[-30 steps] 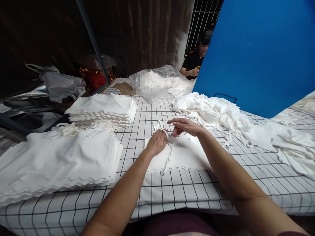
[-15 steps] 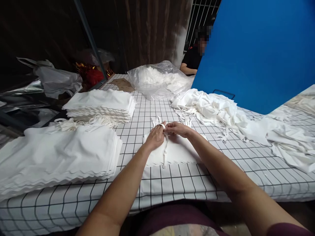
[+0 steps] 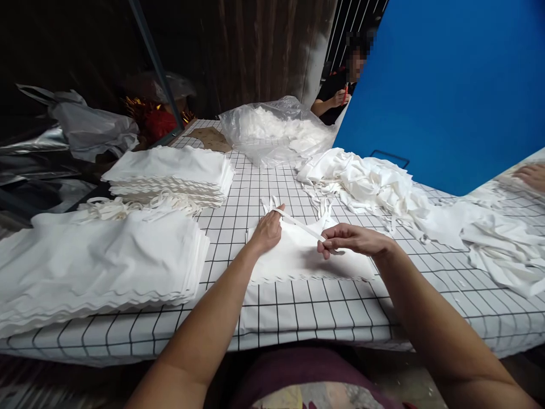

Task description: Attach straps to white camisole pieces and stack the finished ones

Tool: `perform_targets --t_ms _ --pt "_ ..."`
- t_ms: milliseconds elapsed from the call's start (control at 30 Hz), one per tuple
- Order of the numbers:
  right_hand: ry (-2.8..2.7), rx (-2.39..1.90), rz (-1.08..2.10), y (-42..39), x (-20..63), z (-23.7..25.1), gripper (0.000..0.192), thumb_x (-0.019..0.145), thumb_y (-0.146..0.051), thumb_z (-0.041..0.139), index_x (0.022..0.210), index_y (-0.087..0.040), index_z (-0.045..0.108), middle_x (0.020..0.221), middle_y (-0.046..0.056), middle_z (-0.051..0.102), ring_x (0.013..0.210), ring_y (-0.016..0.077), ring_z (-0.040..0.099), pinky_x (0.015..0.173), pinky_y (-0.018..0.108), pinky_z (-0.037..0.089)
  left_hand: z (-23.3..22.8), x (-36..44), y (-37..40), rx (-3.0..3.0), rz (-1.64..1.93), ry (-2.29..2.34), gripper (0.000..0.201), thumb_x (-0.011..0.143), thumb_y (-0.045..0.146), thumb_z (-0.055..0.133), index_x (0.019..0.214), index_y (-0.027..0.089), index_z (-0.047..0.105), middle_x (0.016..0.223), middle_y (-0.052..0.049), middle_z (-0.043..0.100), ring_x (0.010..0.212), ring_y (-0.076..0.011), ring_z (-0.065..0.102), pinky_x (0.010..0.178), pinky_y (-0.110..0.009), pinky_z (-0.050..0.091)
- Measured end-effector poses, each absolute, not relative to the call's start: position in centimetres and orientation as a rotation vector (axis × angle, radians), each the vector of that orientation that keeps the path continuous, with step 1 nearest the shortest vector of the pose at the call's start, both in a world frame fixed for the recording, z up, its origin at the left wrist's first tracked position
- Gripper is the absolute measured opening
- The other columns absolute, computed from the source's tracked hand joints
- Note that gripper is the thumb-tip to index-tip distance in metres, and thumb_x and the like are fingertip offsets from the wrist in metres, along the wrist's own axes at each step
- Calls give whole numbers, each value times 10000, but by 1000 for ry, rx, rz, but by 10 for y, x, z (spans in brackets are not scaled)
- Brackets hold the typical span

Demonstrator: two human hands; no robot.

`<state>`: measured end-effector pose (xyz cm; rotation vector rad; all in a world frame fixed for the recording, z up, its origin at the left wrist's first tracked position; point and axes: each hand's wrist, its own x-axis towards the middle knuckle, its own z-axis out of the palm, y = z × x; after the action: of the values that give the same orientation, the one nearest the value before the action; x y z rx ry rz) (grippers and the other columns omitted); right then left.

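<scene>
At the centre of the frame a flat white cloth piece (image 3: pixel 298 258) lies on the grid-patterned table (image 3: pixel 323 312). The left hand (image 3: pixel 267 232) rests on the cloth's upper left part, its fingers closed around one end of a white strap (image 3: pixel 298 223). The right hand (image 3: pixel 355 240), to the right, pinches the strap's other end between thumb and fingertips, so the strap runs taut between both hands just above the cloth. Stacks of folded white cloth (image 3: pixel 97 267) fill the left; a loose white heap (image 3: pixel 366 182) lies upper right.
</scene>
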<state>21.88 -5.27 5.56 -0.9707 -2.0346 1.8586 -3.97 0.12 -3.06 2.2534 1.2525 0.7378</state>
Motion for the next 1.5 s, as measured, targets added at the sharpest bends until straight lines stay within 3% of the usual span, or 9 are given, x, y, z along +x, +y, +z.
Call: perform_targets --t_ms 200,333,500,767,867,1067,1167,1333,1500 --pt "-2167 -817 1811 -55 229 51 314 944 -398 620 1050 -123 727 989 83 659 930 173 584 882 311 437 -28 -39 1 2206 729 1276 584 953 165 322 1538 147 321 1559 -130 403 1450 -270 369 1204 -482 316" --pt "-2185 -731 1809 -53 236 46 301 944 -381 625 1041 -121 741 946 76 625 838 145 560 796 283 451 -27 -39 2 2155 746 1287 576 951 161 329 1527 158 342 1574 -117 383 1474 -268 328 1220 -487 291" --pt "-2165 -691 1722 -51 250 39 252 932 -347 652 994 -133 770 844 47 588 808 132 534 809 292 431 -33 -39 7 2143 777 1279 576 947 172 345 1523 159 348 1565 -118 398 1462 -271 351 1221 -493 289" --pt "-1707 -821 1700 -30 241 41 258 799 -378 796 881 -136 761 800 45 648 656 91 518 601 227 426 -31 -39 7 2140 801 1278 537 939 189 367 1474 167 413 1520 -123 455 1416 -286 412 1177 -495 347" --pt "-1614 -886 1606 -9 219 49 268 779 -398 809 805 -143 733 830 41 655 631 75 489 582 219 415 -31 -40 6 2059 864 1262 544 941 210 399 1485 205 386 1490 -122 485 1337 -278 503 1112 -478 421" --pt "-1569 -954 1518 25 179 34 335 752 -456 809 833 -146 713 695 -11 569 605 80 457 567 227 380 -41 -43 17 1760 1100 1284 597 944 273 488 1508 252 293 1369 -117 557 1115 -194 647 984 -369 502" --pt "-1574 -980 1505 29 172 13 378 719 -490 821 788 -147 676 702 -8 580 604 85 468 572 238 371 -38 -44 20 1673 1138 1328 480 927 273 509 1396 234 415 1304 -98 578 953 -154 686 884 -318 532" --pt "-1709 -1026 1481 28 171 -12 420 758 -541 773 766 -143 640 702 0 590 626 98 477 588 249 346 -21 -57 16 1751 1035 1625 130 881 271 548 919 182 636 1075 -82 649 824 -168 668 815 -314 533" --pt "-1794 -986 1463 24 166 -16 427 786 -552 740 792 -143 617 716 -13 556 630 96 443 588 254 308 -6 -68 6 1947 789 1311 207 777 385 697 810 183 663 944 -57 678 883 -203 644 816 -318 531"
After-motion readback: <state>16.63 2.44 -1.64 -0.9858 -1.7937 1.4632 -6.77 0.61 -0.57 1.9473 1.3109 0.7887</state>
